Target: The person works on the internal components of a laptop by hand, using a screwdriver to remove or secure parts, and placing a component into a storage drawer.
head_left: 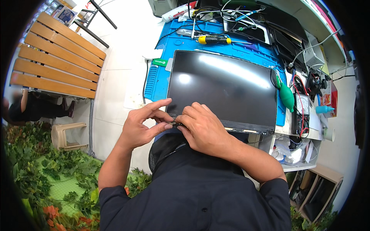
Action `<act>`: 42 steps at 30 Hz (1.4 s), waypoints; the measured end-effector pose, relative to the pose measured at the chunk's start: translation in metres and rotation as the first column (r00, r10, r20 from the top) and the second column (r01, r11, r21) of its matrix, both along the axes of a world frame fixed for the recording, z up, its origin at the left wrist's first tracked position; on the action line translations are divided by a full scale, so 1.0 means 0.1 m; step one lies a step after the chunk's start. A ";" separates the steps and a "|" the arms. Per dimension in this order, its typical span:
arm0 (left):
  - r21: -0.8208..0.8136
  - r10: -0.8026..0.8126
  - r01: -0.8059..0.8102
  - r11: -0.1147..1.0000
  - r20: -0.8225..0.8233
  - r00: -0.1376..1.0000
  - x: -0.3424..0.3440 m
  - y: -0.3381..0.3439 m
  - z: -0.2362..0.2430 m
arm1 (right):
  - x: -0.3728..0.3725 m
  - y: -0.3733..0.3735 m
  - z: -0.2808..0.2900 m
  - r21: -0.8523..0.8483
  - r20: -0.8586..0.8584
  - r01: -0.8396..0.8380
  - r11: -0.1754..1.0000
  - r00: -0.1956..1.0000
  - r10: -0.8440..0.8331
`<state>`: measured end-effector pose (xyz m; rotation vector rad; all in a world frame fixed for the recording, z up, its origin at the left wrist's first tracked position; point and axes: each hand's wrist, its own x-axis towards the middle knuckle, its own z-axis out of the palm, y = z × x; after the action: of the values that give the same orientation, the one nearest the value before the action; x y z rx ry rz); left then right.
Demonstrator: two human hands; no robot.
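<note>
A black laptop screen (227, 90) lies face up in front of me, its lower edge toward my body. Light glares across its glossy surface. Both hands meet at its lower left corner. My left hand (144, 125) pinches the corner with thumb and fingers, while its index finger points up over the glass. From the other side, my right hand (204, 129) has its fingers closed on the same corner, with the palm over the lower edge. A small dark piece shows between the fingertips, too small to make out. A thin bare strip runs along the screen's lower edge.
Under the screen is a blue work mat (154, 82). A yellow and black screwdriver (214, 40) lies beyond it. To the right are a green air blower (286, 97) and a multimeter (301, 111). Tangled cables crowd the back. A slatted wooden bench (59, 57) stands left.
</note>
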<state>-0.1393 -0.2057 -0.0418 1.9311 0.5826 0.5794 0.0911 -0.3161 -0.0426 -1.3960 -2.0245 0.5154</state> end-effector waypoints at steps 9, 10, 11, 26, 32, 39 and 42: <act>-0.184 0.125 -0.144 0.972 -0.115 0.986 0.14 -0.01 0.09 | -0.01 0.05 -0.01 0.007 0.021 -0.001 1.000 1.000 0.001; -0.190 0.118 -0.136 0.972 -0.102 0.988 0.13 0.01 0.08 | -0.01 0.04 -0.01 0.018 0.016 0.006 1.000 1.000 -0.006; -0.192 0.105 -0.124 0.974 -0.106 0.989 0.12 0.02 0.10 | -0.02 0.03 -0.01 0.030 0.012 0.012 0.999 1.000 -0.012; -0.245 0.122 -0.144 0.959 -0.102 0.987 0.16 0.00 0.11 | 0.00 -0.02 0.03 0.012 -0.040 0.042 0.999 0.998 -0.041; -0.249 0.125 -0.164 0.955 -0.167 0.978 0.17 0.02 0.13 | 0.02 0.01 0.11 -0.051 -0.160 0.123 0.991 0.979 -0.130; -0.194 0.110 -0.149 0.970 -0.198 0.974 0.15 0.01 0.18 | 0.00 0.18 0.13 -0.222 -0.429 0.115 0.968 0.880 -0.203; -0.211 0.094 -0.126 0.969 -0.154 0.984 0.09 0.01 0.16 | 0.04 0.23 0.08 -0.225 -0.406 0.098 0.969 0.895 -0.185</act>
<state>-0.1302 -0.2045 -0.0254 1.7468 0.8157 0.4274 0.0954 -0.2934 -0.0344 -1.3887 -1.5401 0.8935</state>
